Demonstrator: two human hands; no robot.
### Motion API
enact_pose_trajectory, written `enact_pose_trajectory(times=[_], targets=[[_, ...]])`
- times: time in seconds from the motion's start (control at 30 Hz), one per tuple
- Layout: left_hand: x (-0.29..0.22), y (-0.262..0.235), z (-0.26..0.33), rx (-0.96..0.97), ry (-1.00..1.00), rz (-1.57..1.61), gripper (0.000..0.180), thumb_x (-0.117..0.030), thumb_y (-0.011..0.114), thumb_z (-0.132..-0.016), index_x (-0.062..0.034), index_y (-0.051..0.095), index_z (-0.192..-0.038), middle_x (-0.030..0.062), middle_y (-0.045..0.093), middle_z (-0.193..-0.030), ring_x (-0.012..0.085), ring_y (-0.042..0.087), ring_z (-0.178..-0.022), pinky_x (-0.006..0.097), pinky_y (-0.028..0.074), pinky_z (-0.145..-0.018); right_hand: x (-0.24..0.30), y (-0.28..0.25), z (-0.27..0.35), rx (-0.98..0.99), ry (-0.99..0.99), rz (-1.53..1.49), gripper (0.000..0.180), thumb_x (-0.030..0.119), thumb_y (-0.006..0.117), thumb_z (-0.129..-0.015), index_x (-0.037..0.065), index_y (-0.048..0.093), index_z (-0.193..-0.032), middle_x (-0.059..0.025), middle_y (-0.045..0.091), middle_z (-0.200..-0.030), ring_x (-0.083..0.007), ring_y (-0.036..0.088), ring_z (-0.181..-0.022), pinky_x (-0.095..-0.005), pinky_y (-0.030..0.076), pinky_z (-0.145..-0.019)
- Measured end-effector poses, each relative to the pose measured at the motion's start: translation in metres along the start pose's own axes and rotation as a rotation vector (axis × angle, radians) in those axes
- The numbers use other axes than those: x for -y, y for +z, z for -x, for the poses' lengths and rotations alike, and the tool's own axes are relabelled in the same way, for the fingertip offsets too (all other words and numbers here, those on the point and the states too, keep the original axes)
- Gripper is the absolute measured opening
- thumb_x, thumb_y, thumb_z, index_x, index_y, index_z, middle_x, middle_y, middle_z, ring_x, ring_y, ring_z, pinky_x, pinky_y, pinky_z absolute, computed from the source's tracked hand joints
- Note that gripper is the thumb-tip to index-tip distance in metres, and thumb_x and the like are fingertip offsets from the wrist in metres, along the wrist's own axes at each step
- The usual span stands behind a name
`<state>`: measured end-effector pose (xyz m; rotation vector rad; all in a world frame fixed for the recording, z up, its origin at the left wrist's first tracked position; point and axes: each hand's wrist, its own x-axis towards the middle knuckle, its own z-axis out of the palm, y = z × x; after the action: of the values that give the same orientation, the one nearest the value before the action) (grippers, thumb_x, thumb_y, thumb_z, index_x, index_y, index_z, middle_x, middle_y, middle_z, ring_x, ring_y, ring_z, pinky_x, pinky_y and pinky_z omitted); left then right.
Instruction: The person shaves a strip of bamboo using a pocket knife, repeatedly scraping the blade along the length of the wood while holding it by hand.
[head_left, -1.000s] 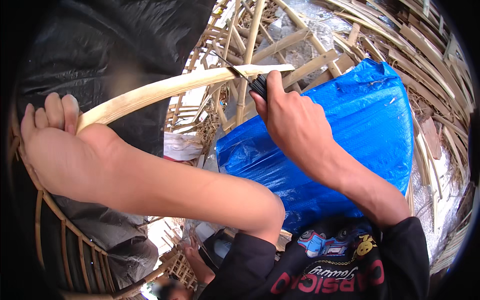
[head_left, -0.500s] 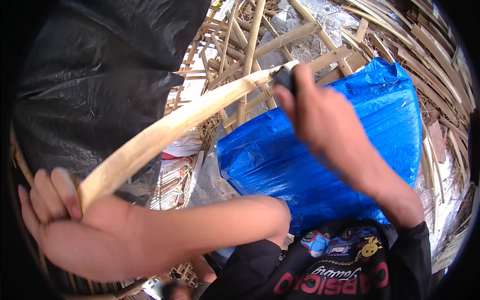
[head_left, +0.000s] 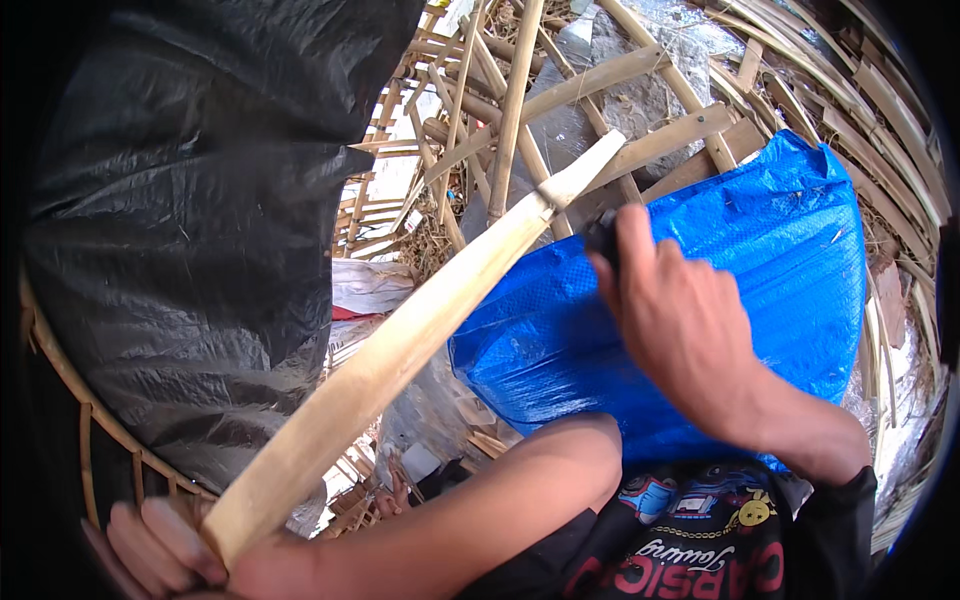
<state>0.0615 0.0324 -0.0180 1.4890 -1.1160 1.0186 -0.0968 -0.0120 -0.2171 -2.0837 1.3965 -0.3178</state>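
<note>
A long, pale bamboo strip [head_left: 385,360] runs slantwise from the lower left up to the far middle. My left hand [head_left: 160,550] is closed round its near end, slightly blurred. Its narrow far end rests by the crossed bamboo pieces, and a dark mark crosses it near a node. My right hand [head_left: 685,320] grips a small black-handled tool [head_left: 603,237], just right of the strip's far part. The fist hides most of this tool, and its working end is not clear.
Blue plastic sheeting [head_left: 560,330] lies across my lap. Black sheeting [head_left: 190,220] hangs at the left. Ahead stands a lattice of bamboo poles [head_left: 515,110]. Many split strips [head_left: 890,130] are heaped at the right. Another person's hand [head_left: 392,497] shows at the lower middle.
My left hand has moved down and slightly right with the strip, which now slants more steeply. My right hand has come back toward me with the black-handled tool, off the strip's far end.
</note>
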Motion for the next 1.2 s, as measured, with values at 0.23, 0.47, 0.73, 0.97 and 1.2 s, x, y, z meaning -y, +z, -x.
enact_pose_trajectory(times=[0.23,0.47,0.73,0.97,1.2], targets=[[-0.018,-0.005,-0.001,0.069,0.247,-0.435,0.022,-0.016,0.054,-0.101,0.0045,0.057,-0.108,-0.0021,0.040,-0.073,0.0092,0.044,-0.061,0.026,0.033,-0.050,0.012,-0.012,0.013,0.067,-0.028,-0.281,0.038,0.043,0.056,-0.102,0.006,0.045,-0.103,-0.0144,0.057,-0.065,-0.0315,0.064,-0.048,-0.0412,0.050,-0.038],[0.000,-0.006,-0.015,0.334,-0.424,0.877,0.009,-0.003,0.048,-0.098,-0.0006,0.055,-0.094,-0.0051,0.020,-0.069,0.0076,0.029,-0.056,0.027,0.023,-0.048,0.019,-0.004,0.006,0.018,0.007,-0.110,0.040,0.038,0.068,-0.095,0.005,0.047,-0.108,-0.0150,0.058,-0.072,-0.0369,0.065,-0.056,-0.0458,0.050,-0.045],[0.031,-0.008,0.018,-0.014,-0.101,0.000,0.017,-0.007,0.045,-0.096,0.0055,0.050,-0.107,0.0037,0.046,-0.077,0.0122,0.042,-0.062,0.024,0.037,-0.069,0.030,0.018,0.010,-0.076,0.002,-0.036,0.033,0.041,0.053,-0.103,0.009,0.046,-0.106,-0.0133,0.059,-0.067,-0.0286,0.066,-0.051,-0.0403,0.051,-0.039],[0.004,-0.015,0.049,-0.093,0.041,-0.116,0.038,-0.007,0.038,-0.098,0.0138,0.059,-0.123,0.0086,0.062,-0.081,0.0140,0.058,-0.075,0.024,0.047,-0.082,-0.016,0.046,-0.027,-0.167,0.129,-0.045,0.022,0.024,0.050,-0.104,0.003,0.048,-0.103,-0.0236,0.068,-0.072,-0.0362,0.069,-0.060,-0.0478,0.055,-0.050],[0.010,0.004,0.045,-0.205,-0.223,0.137,0.041,-0.014,0.042,-0.098,0.0114,0.061,-0.124,0.0163,0.071,-0.097,0.0190,0.068,-0.086,0.029,0.054,-0.091,0.018,-0.006,0.006,-0.024,0.139,-0.260,0.034,0.036,0.049,-0.105,0.002,0.045,-0.105,-0.0267,0.066,-0.072,-0.0431,0.067,-0.060,-0.0534,0.053,-0.050]])
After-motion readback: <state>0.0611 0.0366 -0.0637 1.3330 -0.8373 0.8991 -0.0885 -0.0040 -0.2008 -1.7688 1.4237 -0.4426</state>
